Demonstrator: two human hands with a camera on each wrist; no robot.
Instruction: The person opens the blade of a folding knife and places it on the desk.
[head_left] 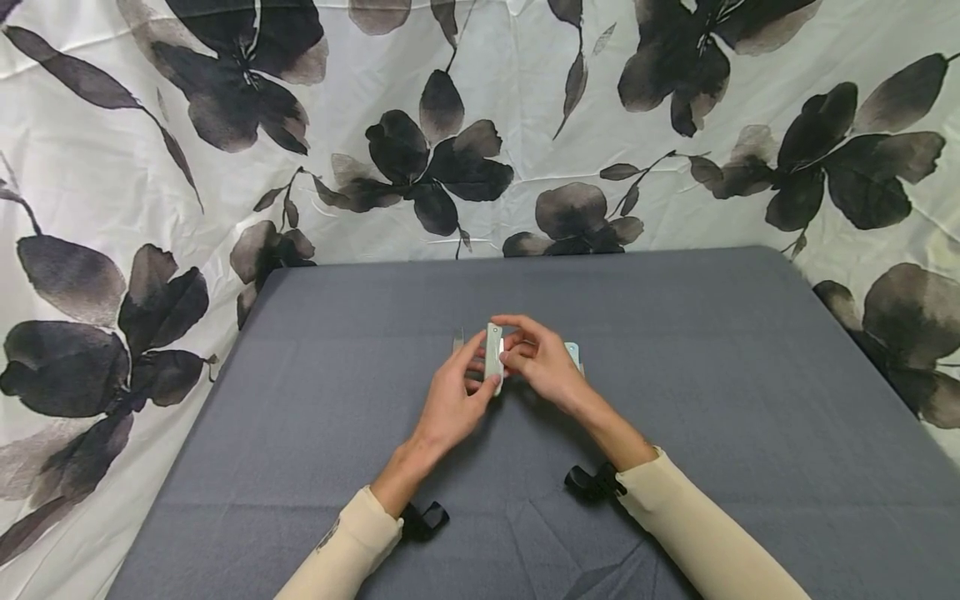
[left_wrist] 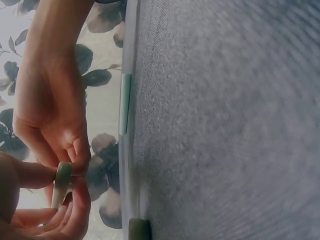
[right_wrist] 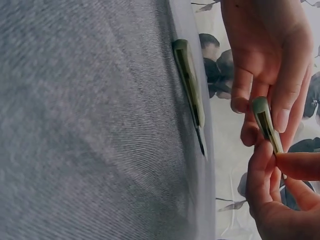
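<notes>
Cream sleeves (head_left: 705,525) closest. Left hand (head_left: 453,392) and right hand (head_left: 546,364) both pinch the pale green handle (head_left: 492,358), held above the desk (head_left: 675,292), short of its far edge. I'd brace with left, work the slot (right_wrist: 263,120) with right, clear of anything sharp. Right wrist view: second handle (right_wrist: 189,82) lying there, slim tip (right_wrist: 201,142) out; head view mostly loses it behind left hand.

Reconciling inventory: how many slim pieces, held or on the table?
3 visible: pale piece, held by left hand and right hand; metal-tipped piece on the table beyond the left hand; mint piece beside the right hand. Hands may hide more.
</notes>
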